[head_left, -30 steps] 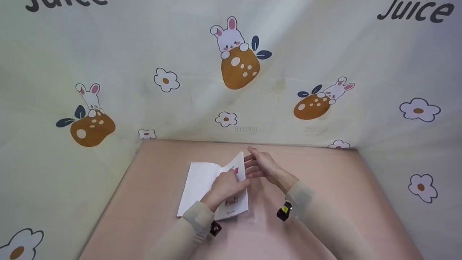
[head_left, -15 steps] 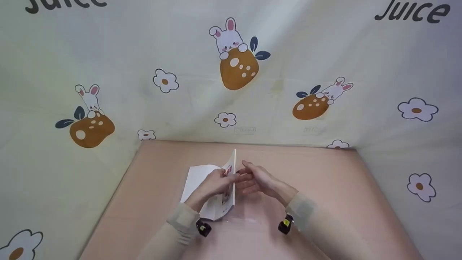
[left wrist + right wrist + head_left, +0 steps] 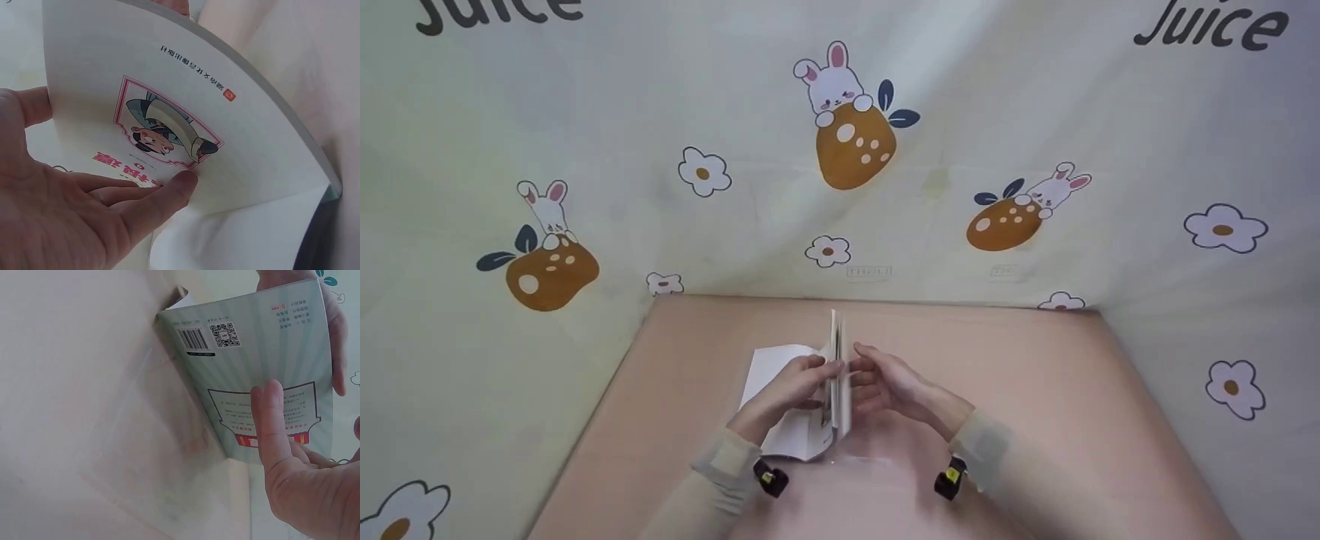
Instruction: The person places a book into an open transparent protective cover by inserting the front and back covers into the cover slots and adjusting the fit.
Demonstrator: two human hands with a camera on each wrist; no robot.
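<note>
A paperback book (image 3: 841, 390) stands half open, its right side raised nearly upright and its white left leaf (image 3: 780, 364) near the table. A cartoon figure is printed on the inner page (image 3: 236, 152). My left hand (image 3: 795, 386) grips the raised part near its outer edge, thumb at the edge and fingers against the printed page. On the other side, my right hand (image 3: 896, 386) has its fingers extended along the pale green back cover (image 3: 253, 365), which carries a barcode and a QR code.
The book is on a pink tabletop (image 3: 997, 360). Cream cloth walls (image 3: 735, 90) printed with rabbits, fruit and flowers rise around the back and sides. A small black device (image 3: 950, 478) is strapped at the right wrist, another (image 3: 771, 478) at the left.
The book's right side has swung up and to the left, from lying open to nearly upright. My left hand moved from over the page to its outer edge; the right hand followed leftward.
</note>
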